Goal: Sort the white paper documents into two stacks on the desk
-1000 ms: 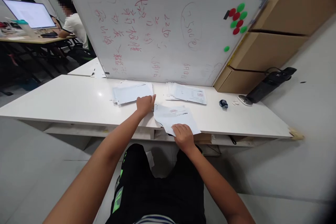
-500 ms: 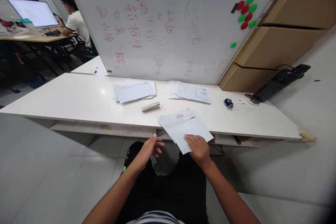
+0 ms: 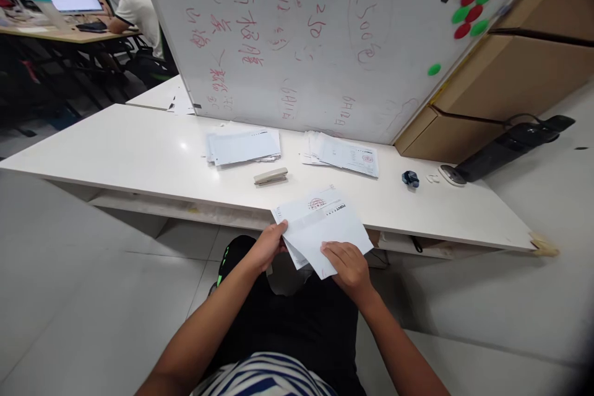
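Printed paper sheets (image 3: 325, 223) with a red stamp mark are held between my two hands, over the front edge of the white desk. My left hand (image 3: 269, 244) is closed on their left edge, thumb on top. At the lower right, my right hand (image 3: 348, 266) grips them with its fingers lying across the top sheet. The sheets are slightly fanned, so a lower one shows at the left. A beige stapler (image 3: 271, 177) lies on the desk just beyond them. Behind it are a left pile of papers (image 3: 245, 146) and a right pile of papers (image 3: 349, 155).
A whiteboard (image 3: 297, 43) with red writing stands along the back of the desk (image 3: 116, 148). Cardboard boxes (image 3: 520, 74), a black bottle (image 3: 510, 145), a mouse (image 3: 451, 174) and a small dark blue object (image 3: 410, 179) are at right. A person (image 3: 139, 18) sits at far left.
My left hand has come off the stapler, leaving it on the desk, and moved down and right to take the sheets' left edge. My right hand has drawn the sheets toward me.
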Demonstrator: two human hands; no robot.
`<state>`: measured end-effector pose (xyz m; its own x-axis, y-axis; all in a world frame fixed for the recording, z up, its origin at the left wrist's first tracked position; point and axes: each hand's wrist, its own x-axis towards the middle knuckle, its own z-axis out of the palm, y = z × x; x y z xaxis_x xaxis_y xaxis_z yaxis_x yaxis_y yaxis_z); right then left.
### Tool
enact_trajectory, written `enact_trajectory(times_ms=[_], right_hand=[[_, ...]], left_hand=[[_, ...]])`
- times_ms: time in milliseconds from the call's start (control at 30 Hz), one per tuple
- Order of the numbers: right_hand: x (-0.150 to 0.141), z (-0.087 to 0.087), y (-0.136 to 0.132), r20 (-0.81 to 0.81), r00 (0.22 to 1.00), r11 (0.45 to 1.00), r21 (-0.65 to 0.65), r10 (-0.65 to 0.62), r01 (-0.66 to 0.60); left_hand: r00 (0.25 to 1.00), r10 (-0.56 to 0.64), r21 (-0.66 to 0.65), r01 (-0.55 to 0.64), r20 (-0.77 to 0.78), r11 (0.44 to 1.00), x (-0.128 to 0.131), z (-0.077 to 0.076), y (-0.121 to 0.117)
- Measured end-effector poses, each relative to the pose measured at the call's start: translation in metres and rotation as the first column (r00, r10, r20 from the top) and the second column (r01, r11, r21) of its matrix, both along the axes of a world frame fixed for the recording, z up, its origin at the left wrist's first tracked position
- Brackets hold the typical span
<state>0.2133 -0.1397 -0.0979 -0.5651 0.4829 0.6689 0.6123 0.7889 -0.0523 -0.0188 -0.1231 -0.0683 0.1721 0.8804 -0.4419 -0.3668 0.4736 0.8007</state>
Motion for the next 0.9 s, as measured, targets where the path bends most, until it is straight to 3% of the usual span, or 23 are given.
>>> enact_trajectory(times_ms=[267,500,667,800,900], right_hand=[[0.007,0.006,0.007,-0.013,0.999,0.999,0.033,-0.031,0.031],[0.001,0.007,0.015,-0.035,0.997,0.998,-0.020,-0.067,0.067],[-0.009,0.014,0.019,-0.047,0.993,0.994,-0.029,-0.105,0.103],[-0.013,0.014,0.023,0.034,0.986,0.984,-0.065,-0.166,0.167],[-0.018,0.010,0.026,0.159,0.966,0.969,-0.109,-0.204,0.223]], left_hand=[[0.989,0.094,-0.081,-0.086,0.110,0.993,-0.003,-0.003,0.004],[0.996,0.047,0.003,-0.047,0.082,0.999,0.003,-0.008,-0.005],[0.989,0.148,0.040,-0.148,0.004,0.988,0.012,-0.018,-0.006],[0.973,0.230,0.064,-0.228,-0.034,0.972,0.013,-0.022,-0.004],[0.973,0.229,0.077,-0.231,0.031,0.970,0.016,-0.021,-0.004]])
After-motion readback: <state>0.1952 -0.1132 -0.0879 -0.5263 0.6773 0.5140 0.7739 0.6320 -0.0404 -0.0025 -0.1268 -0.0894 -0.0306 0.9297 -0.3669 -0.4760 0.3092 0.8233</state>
